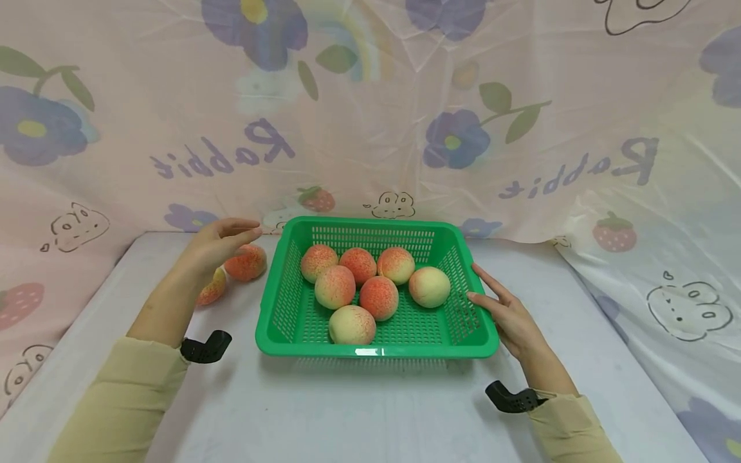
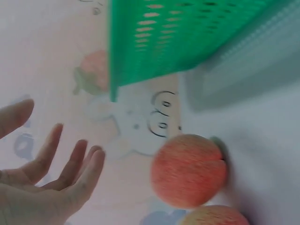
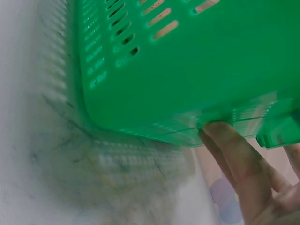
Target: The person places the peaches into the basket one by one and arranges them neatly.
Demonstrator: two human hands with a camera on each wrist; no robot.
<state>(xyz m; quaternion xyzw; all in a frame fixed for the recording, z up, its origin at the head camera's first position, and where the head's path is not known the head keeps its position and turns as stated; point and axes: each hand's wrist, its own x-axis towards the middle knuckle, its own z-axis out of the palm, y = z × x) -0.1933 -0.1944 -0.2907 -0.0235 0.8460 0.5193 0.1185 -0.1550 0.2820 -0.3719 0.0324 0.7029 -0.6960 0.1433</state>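
A green plastic basket [image 1: 376, 351] with slotted walls stands in the middle of the table, holding several red-and-yellow peaches [image 1: 334, 287]. At its right side my right hand [image 1: 515, 321] grips the rim, thumb over the top edge. In the right wrist view the fingers [image 3: 234, 150] press the basket's outer wall from below the rim. My left hand [image 1: 217, 247] is raised to the left of the basket, fingers spread and holding nothing. Below it lie two more peaches, a red one [image 1: 246, 263] and a yellowish one [image 1: 212, 287] partly hidden by the wrist.
The white table [image 1: 347, 411] extends around the basket. A printed cloth [image 1: 359, 128] with flowers and rabbits hangs close behind the basket and along both sides. Each wrist carries a black camera mount [image 1: 206, 347].
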